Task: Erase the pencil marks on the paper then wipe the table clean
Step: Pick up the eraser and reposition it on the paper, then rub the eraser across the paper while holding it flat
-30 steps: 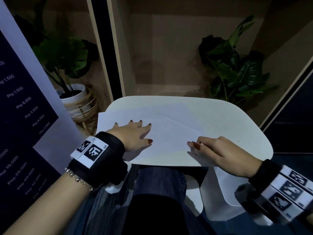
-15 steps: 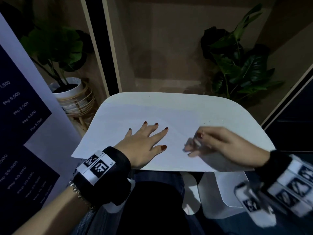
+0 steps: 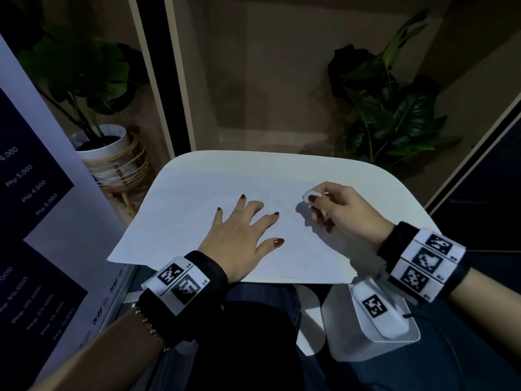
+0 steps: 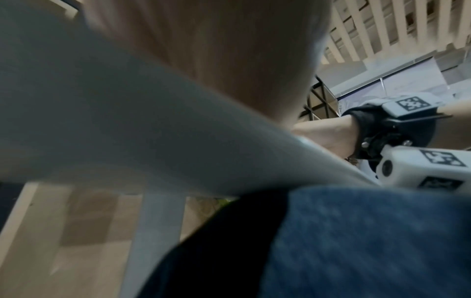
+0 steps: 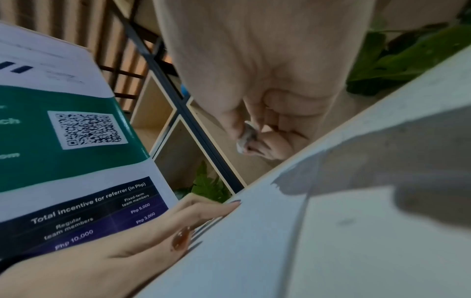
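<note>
The eraser point(image 3: 312, 196) is being pinched between thumb and fingertips of the right hand point(image 3: 342, 211), just above the far right part of the paper point(image 3: 180, 221). The sheet is being pinned flat by the left hand point(image 3: 242, 238), fingers spread straight. The paper is lying on the white table point(image 3: 394, 193), overhanging its left edge. Erasing is judged under way — next, the eraser is to be pressed down and rubbed. Pencil marks are too faint to be made out.
</note>
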Demonstrator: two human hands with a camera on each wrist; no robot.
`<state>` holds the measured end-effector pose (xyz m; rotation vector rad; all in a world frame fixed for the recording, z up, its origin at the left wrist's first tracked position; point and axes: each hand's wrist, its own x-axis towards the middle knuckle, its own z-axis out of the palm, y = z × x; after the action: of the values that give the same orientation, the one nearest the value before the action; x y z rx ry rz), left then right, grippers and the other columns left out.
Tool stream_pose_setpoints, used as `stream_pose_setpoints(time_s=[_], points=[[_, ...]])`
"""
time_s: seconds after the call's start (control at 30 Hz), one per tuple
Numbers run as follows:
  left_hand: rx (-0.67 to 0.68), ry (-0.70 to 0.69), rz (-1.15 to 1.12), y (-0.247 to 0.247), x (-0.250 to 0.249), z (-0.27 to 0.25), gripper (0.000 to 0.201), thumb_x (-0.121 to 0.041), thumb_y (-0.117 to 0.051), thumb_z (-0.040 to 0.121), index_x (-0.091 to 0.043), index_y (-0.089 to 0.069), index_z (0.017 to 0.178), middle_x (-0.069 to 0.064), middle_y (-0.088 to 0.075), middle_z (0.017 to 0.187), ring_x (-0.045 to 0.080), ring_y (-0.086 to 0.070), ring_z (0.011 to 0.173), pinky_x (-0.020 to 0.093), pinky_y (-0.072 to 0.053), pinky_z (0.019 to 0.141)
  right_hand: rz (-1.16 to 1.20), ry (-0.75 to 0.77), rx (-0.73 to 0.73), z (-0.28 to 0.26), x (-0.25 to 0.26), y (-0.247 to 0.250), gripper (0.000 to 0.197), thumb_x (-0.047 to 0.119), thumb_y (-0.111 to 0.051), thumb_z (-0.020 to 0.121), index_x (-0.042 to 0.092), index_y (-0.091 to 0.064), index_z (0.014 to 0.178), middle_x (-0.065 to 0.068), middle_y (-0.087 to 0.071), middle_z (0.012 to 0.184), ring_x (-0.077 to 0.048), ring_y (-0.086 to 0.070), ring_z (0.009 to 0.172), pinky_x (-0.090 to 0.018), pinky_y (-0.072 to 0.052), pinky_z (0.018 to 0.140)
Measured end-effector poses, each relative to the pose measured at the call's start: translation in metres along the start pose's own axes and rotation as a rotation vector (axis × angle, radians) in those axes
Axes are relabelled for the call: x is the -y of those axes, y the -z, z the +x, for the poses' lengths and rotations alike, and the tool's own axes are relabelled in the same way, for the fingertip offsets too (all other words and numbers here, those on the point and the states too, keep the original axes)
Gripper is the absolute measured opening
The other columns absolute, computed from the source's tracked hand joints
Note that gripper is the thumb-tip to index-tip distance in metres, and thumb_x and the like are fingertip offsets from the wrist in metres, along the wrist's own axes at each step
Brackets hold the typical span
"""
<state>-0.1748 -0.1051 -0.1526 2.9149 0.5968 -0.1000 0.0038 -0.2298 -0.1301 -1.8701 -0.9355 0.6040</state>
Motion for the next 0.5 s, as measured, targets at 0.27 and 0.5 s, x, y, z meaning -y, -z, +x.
stream_pose_setpoints(time_s=[0.27,0.5], points=[[0.068,-0.031,0.024,0.005,-0.002,-0.005,0.061,-0.063,-0.02,0.098,-0.036,-0.019,0.153,-0.012,0.0,0.164,0.021,0.006,0.151,0.054,-0.007,0.119,0.479,-0.138,-0.103,-0.022,-0.013,-0.021,0.009,-0.001,-0.053,0.098,0.004,-0.05,0.091,-0.023,-0.06,0.065,-0.025,-0.052,0.055,-0.028,-0.043,0.053],[-0.029,-0.069,-0.033,-0.001,-0.001,0.001,0.061,-0.06,-0.025,0.099,-0.036,-0.019,0.154,-0.001,-0.023,0.146,0.014,-0.017,0.144,0.052,-0.011,0.118,0.237,-0.113,0.052,-0.018,-0.006,-0.015,0.01,0.004,-0.062,0.095,0.001,-0.054,0.091,-0.026,-0.06,0.067,-0.028,-0.051,0.052,-0.035,-0.04,0.054]])
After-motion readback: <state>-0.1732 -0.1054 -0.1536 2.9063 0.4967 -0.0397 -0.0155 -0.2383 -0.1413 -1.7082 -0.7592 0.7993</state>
